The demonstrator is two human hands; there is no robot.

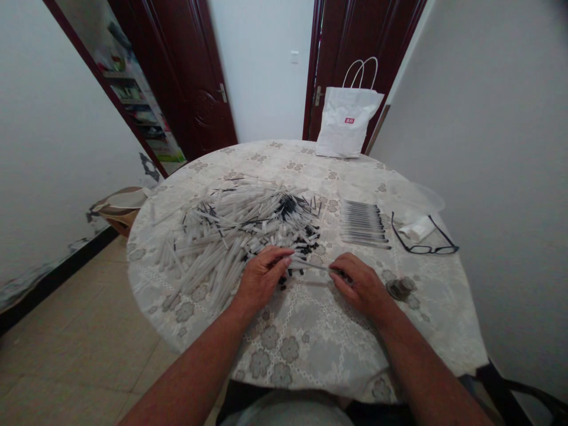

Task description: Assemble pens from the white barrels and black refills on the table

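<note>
A large heap of white pen tubes and black pen parts [239,228] lies on a round table with a flowered cloth [306,337]. My left hand [261,275] rests at the heap's near edge, fingers curled on one end of a thin white pen tube [310,265]. My right hand [361,284] pinches the other end of the same tube. A neat row of finished pens [364,223] lies just beyond my right hand.
Black glasses [423,242] and a small white packet [417,229] lie at the right. A small grey round object [400,288] sits beside my right wrist. A white paper bag [348,121] stands at the far edge. Dark doors stand behind; tiled floor at left.
</note>
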